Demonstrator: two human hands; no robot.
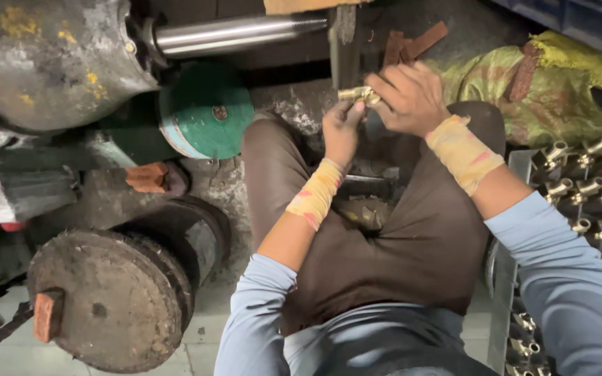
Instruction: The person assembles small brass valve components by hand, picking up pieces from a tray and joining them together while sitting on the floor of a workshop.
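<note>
Metal tray right of the knee, filled with rows of brass fittings. Above the knee, one brass fitting pinched between both grips: left hand grasping from below, right hand clenched over its right end.

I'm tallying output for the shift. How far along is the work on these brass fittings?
Done: cannot tell; the tray on the person's right holds rows of brass fittings, but finished and unfinished ones look alike. In hand: one brass fitting, pinched between the left hand and right hand above the lap, near the steel shaft and green wheel. Left: no separate pile shows, so the remaining count is unclear.
</note>
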